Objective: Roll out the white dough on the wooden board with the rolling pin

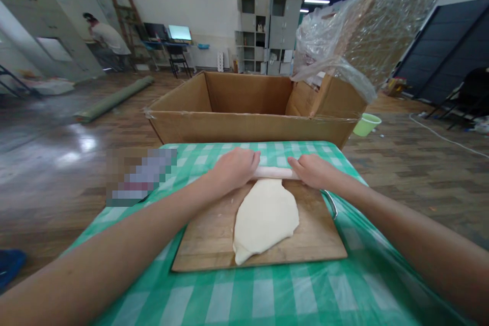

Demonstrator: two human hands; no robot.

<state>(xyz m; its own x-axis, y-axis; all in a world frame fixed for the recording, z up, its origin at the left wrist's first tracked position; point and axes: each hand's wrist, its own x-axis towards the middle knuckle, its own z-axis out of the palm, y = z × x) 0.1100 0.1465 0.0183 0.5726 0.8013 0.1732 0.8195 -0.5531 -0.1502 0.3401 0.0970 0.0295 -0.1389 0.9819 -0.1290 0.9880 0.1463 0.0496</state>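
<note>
A pale rolling pin (273, 172) lies crosswise at the far edge of a flattened sheet of dough (266, 219). My left hand (236, 167) is closed round its left end, and my right hand (311, 170) grips the right end. Under the dough is a wooden cutting board (321, 239) with a metal handle (330, 205) on its right side. The dough is cream-coloured and uneven in outline, with a narrow tip towards me. Both ends of the pin are hidden in my hands.
The board rests on a green checked tablecloth (214, 295). A blurred-out item (143, 175) lies at the table's left edge. Beyond stands a large cardboard box (244, 125), with a plastic-wrapped piece (367, 30) behind it. A light green bin (367, 125) stands right. Another person (109, 38) bends far left.
</note>
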